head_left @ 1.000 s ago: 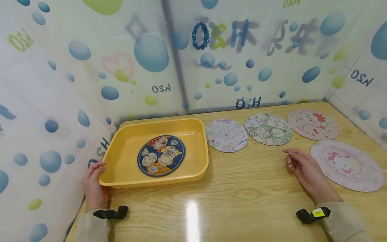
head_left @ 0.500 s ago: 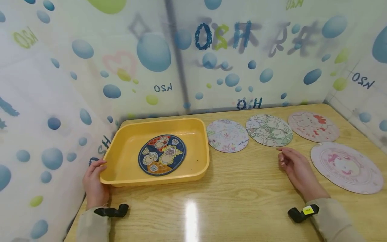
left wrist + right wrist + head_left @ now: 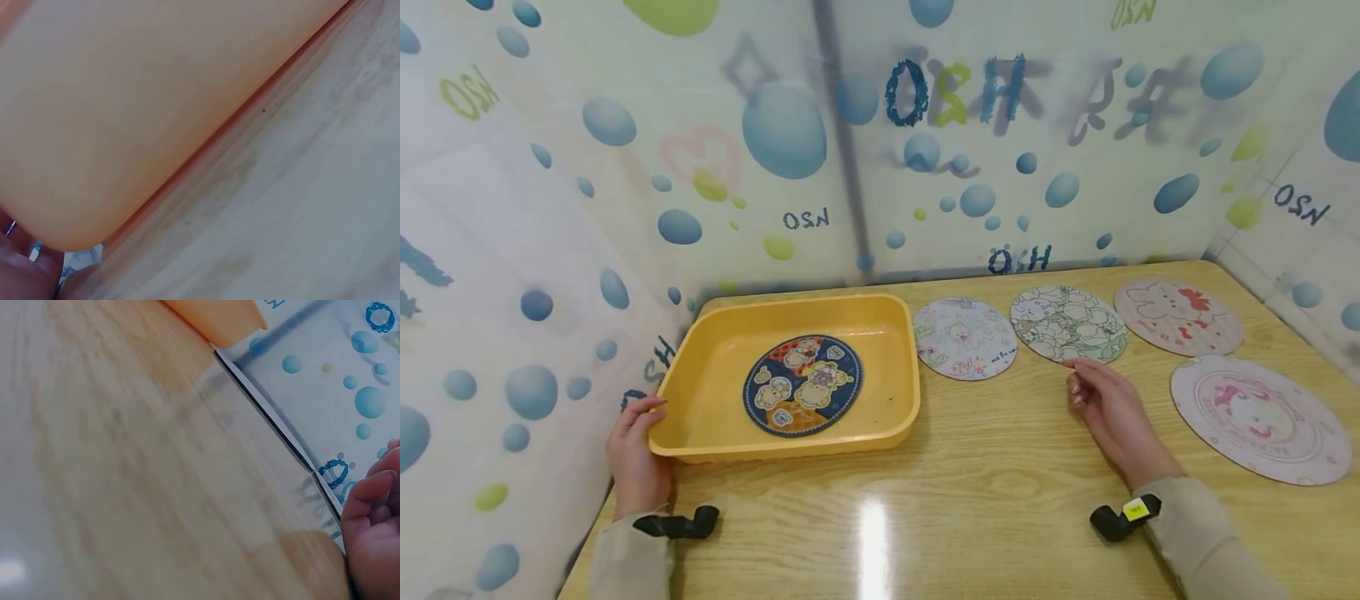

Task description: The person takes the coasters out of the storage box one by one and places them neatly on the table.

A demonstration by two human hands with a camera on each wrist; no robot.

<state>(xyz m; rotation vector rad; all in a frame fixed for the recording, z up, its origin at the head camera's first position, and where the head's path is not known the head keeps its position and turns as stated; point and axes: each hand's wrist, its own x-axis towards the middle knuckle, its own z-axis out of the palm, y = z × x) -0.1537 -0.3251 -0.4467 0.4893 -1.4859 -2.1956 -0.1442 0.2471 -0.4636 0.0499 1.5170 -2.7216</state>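
My left hand [image 3: 638, 457] holds the yellow plastic tray [image 3: 880, 360] at its front left corner, fingertips over the rim. The tray's wall [image 3: 112, 119] fills much of the left wrist view. Inside it lies a round dark blue mat [image 3: 802, 386] with cartoon bears. My right hand [image 3: 1107, 417] is over the table with fingers loosely curled and nothing in them; the index fingertip is right at the front edge of a round mat with white flowers and green leaves [image 3: 1069, 323]. To its left, a round mat with pastel drawings [image 3: 964, 337] lies beside the tray.
A round pink mat with a rabbit and red bow [image 3: 1180, 315] lies at the back right. In front of it is a larger pale mat with a pink-haired figure [image 3: 1261, 419]. A bubble-printed curtain [image 3: 970, 200] stands behind the wooden table [image 3: 985, 492].
My right hand has moved left, from beside the pale pink-haired mat to the front edge of the flower mat. My left hand keeps its hold on the tray. The head view has shifted slightly.
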